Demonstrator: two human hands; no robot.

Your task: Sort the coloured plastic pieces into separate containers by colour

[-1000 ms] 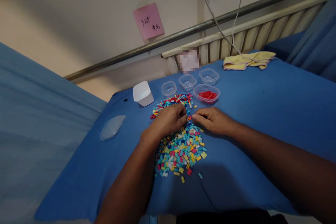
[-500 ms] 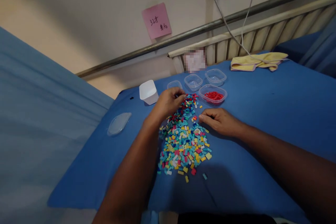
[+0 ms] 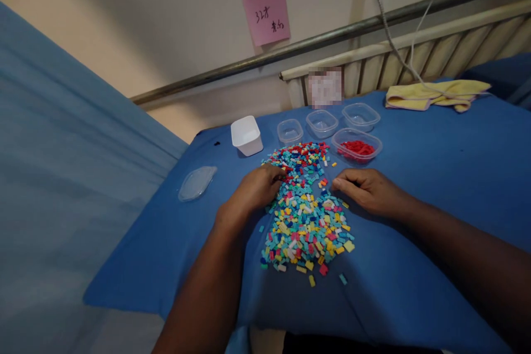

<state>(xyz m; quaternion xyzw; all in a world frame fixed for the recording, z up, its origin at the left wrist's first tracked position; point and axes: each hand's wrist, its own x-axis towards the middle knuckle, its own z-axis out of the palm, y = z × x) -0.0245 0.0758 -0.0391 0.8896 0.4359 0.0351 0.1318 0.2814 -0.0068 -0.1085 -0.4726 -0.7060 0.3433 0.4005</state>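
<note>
A heap of small toy building bricks (image 3: 305,215) in turquoise, yellow, red, blue and white lies spread over the blue cloth. At its left edge my left hand (image 3: 259,185) reaches in among red and turquoise bricks, fingers curled and bent together; what they pinch, if anything, is hidden. On the heap's right side my right hand (image 3: 369,191) rests on the cloth with its fingers folded in and the thumb against them. Whatever is inside that fist cannot be seen. Just beyond it stands a clear plastic container (image 3: 357,148) with red bricks in it.
Three clear containers (image 3: 290,131) and a white tub (image 3: 246,135) stand behind the heap. A clear lid (image 3: 197,183) lies on the left of the blue cloth (image 3: 141,249). A yellow towel (image 3: 435,95) is at the back right, with a cable (image 3: 390,33) hanging over it.
My left hand has moved back toward me, from the far end of the heap to its left edge. My right hand keeps its place beside the heap. The whole view has shifted slightly.
</note>
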